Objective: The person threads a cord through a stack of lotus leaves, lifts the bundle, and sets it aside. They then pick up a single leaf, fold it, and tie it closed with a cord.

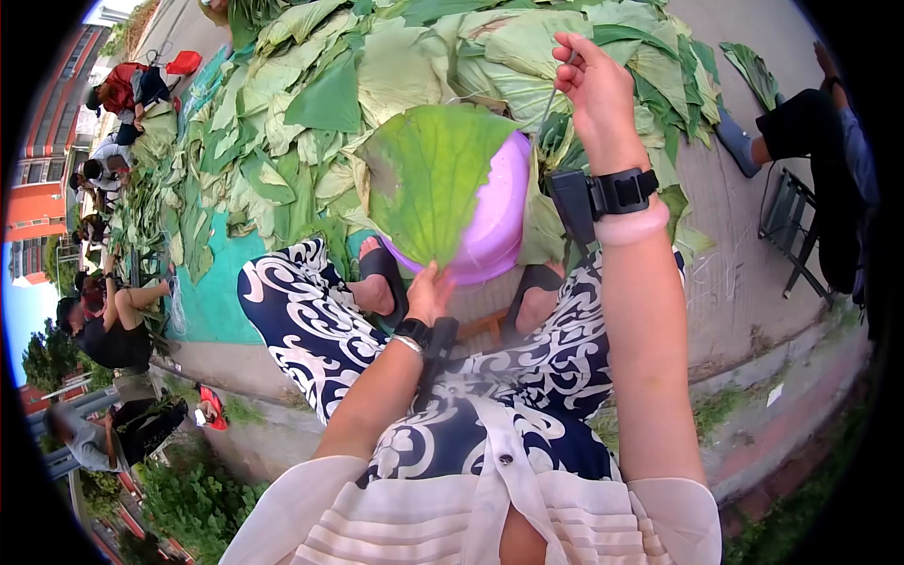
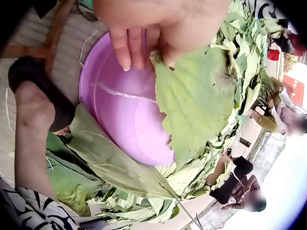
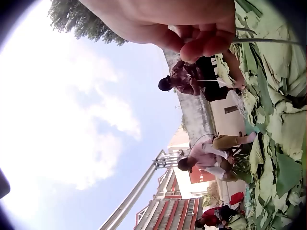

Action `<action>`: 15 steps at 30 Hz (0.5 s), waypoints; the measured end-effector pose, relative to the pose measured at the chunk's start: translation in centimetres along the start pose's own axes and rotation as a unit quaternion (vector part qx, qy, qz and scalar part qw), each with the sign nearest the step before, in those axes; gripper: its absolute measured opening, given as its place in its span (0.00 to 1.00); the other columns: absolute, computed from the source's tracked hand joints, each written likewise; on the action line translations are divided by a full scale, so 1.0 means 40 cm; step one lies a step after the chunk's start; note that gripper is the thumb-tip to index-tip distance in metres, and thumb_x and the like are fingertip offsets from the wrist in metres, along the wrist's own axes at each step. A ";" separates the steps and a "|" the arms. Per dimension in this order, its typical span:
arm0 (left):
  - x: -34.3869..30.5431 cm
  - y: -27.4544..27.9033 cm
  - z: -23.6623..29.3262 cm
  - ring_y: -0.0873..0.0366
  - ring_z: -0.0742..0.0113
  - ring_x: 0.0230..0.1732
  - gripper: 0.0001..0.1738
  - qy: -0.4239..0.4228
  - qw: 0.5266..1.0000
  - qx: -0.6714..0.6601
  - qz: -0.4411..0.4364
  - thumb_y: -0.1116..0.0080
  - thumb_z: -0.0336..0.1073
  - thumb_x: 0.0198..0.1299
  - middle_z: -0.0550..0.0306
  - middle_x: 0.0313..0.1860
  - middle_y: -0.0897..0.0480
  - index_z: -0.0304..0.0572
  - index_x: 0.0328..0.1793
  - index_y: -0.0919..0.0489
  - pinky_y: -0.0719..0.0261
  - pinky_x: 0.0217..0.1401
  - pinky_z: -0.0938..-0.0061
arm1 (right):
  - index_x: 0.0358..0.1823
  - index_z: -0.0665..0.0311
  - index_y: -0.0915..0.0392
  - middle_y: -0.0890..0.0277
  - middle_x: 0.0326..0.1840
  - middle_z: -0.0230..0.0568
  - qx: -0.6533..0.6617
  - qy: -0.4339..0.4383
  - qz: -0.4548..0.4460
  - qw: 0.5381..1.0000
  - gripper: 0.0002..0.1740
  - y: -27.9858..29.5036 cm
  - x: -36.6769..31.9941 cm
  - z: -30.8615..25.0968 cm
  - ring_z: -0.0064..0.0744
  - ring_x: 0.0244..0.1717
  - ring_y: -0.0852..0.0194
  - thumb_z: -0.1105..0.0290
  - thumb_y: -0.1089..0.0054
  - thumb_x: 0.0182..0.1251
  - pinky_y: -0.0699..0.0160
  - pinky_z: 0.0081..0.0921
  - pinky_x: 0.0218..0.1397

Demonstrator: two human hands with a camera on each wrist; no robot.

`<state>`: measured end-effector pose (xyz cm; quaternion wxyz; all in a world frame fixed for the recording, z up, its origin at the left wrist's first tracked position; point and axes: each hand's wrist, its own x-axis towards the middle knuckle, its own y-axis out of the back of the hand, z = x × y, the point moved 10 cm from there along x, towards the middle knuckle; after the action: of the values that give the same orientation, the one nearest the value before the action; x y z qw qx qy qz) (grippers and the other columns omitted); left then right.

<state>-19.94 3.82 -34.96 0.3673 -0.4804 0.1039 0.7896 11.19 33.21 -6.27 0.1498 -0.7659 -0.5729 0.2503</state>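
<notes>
A cut lotus leaf point(image 1: 419, 174) lies over a purple plastic basin point(image 1: 499, 212) between the person's feet. My left hand point(image 1: 430, 297) pinches the leaf's narrow near end between thumb and fingers. In the left wrist view the leaf point(image 2: 196, 98) has a ragged edge, and a white strand point(image 2: 120, 92) crosses the purple basin point(image 2: 134, 129) up to it. My right hand point(image 1: 600, 99) is raised at the upper right, fingers curled around a thin grey needle-like rod point(image 1: 549, 102) that points down toward the leaves. In the right wrist view the rod point(image 3: 268, 41) sticks out past the fingertips.
A large heap of lotus leaves point(image 1: 311, 113) spreads behind and left of the basin, partly over a green sheet point(image 1: 212, 292). Several people sit along the left. A seated person's leg point(image 1: 791, 127) and a dark folding stool point(image 1: 796, 226) are at the right.
</notes>
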 end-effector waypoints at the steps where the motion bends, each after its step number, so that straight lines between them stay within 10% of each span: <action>1: -0.007 -0.014 0.003 0.25 0.59 0.58 0.17 -0.004 1.000 0.002 -0.010 0.43 0.38 0.66 0.56 0.55 0.23 0.44 0.58 0.29 0.23 0.58 0.61 | 0.40 0.68 0.18 0.22 0.32 0.34 -0.001 0.003 0.001 1.000 0.11 0.001 0.000 -0.006 0.19 0.24 0.31 0.68 0.44 0.67 0.29 0.19 0.29; 15: 0.004 -0.052 -0.057 0.21 0.59 0.55 0.16 0.043 0.997 0.042 -0.038 0.44 0.42 0.67 0.52 0.53 0.19 0.43 0.56 0.27 0.19 0.53 0.64 | 0.46 0.69 0.19 0.23 0.33 0.31 -0.015 -0.005 -0.009 1.000 0.13 0.035 0.002 -0.022 0.15 0.25 0.32 0.65 0.43 0.68 0.28 0.16 0.32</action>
<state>-17.00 4.18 -35.89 0.4121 -0.5017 0.1339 0.7487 12.82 32.92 -6.27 0.1380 -0.7618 -0.5840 0.2441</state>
